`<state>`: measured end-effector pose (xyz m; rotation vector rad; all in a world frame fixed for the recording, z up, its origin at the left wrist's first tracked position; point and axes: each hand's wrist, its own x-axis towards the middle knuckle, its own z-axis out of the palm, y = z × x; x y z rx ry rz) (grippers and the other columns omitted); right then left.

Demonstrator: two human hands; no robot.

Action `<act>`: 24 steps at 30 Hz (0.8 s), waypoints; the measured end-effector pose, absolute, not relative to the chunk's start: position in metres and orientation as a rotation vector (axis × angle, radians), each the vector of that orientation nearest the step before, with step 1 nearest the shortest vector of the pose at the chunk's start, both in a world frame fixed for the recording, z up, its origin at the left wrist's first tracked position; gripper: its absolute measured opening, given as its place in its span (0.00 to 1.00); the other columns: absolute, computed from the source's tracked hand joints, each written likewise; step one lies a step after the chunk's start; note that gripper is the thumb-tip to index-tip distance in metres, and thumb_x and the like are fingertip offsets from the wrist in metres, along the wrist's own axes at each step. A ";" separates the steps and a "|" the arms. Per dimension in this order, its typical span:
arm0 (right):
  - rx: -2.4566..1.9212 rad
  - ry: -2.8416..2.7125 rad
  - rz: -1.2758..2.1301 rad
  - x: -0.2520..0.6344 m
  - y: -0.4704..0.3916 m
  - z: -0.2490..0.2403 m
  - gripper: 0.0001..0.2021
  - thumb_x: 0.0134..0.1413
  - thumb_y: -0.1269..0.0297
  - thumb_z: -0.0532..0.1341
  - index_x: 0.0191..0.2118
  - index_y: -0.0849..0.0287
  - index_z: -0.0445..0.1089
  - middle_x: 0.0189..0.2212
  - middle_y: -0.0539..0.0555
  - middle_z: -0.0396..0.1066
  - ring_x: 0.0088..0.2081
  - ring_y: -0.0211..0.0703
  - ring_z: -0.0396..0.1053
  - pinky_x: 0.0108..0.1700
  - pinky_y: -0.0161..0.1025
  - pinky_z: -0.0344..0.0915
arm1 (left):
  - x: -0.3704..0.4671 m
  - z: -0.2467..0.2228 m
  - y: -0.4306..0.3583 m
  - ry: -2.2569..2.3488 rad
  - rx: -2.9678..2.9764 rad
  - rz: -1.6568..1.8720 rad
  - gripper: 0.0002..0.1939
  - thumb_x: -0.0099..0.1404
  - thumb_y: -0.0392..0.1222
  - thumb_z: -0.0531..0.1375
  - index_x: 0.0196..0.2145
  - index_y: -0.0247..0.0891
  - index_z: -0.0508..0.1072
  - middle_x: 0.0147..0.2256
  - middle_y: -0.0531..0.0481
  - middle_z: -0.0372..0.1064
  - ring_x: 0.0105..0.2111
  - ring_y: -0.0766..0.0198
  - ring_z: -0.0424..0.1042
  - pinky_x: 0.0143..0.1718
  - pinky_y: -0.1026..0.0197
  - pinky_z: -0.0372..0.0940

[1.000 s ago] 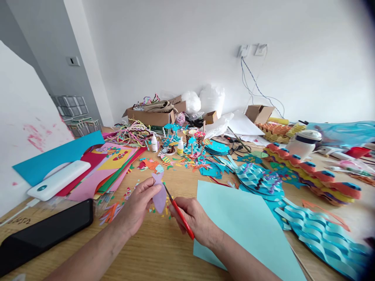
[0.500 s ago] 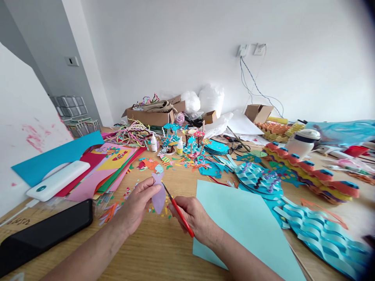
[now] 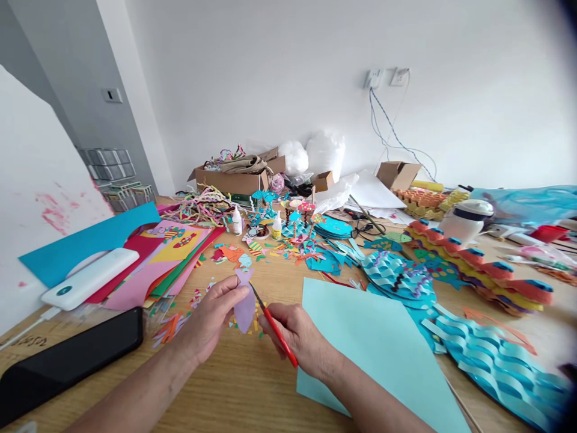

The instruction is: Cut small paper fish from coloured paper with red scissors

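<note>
My left hand (image 3: 215, 316) pinches a purple paper fish (image 3: 244, 310) near its tail, which points up and away from me. Red-handled scissors (image 3: 279, 334) are in my right hand (image 3: 300, 337), their dark blades beside the right edge of the fish's tail. Whether the blades touch the paper cannot be made out. Small paper scraps (image 3: 259, 311) lie on the wooden table under and around the fish. Beyond it are an orange paper fish (image 3: 233, 255) and two small glue bottles (image 3: 237, 221).
A light turquoise sheet (image 3: 360, 337) lies under my right forearm. At the left are a black phone (image 3: 76, 361), a white device (image 3: 90, 278) and stacked coloured paper (image 3: 157, 264). Blue wave-like paper crafts (image 3: 500, 361) and painted egg cartons (image 3: 482, 264) stand at the right.
The purple fish has turned slightly in my left hand, its tail and body sitting a little lower. The scissors have shifted very slightly; both hands keep their hold.
</note>
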<state>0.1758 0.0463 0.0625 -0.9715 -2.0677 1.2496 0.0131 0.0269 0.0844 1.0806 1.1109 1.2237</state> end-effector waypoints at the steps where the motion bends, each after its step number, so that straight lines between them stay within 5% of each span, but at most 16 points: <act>1: -0.973 -2.071 1.246 0.176 0.047 0.062 0.17 0.56 0.60 0.52 0.19 0.59 0.54 0.12 0.43 0.51 0.18 0.30 0.48 0.21 0.30 0.45 | 0.013 0.085 0.027 1.108 1.072 1.226 0.11 0.53 0.48 0.60 0.25 0.37 0.66 0.21 0.57 0.60 0.24 0.69 0.56 0.26 0.67 0.53; 24: -0.971 -2.083 1.250 0.177 0.046 0.065 0.19 0.56 0.56 0.53 0.18 0.58 0.53 0.13 0.43 0.50 0.18 0.31 0.47 0.21 0.30 0.45 | 0.012 0.086 0.026 1.075 1.025 1.216 0.11 0.53 0.47 0.61 0.24 0.37 0.67 0.21 0.56 0.61 0.24 0.68 0.58 0.26 0.66 0.53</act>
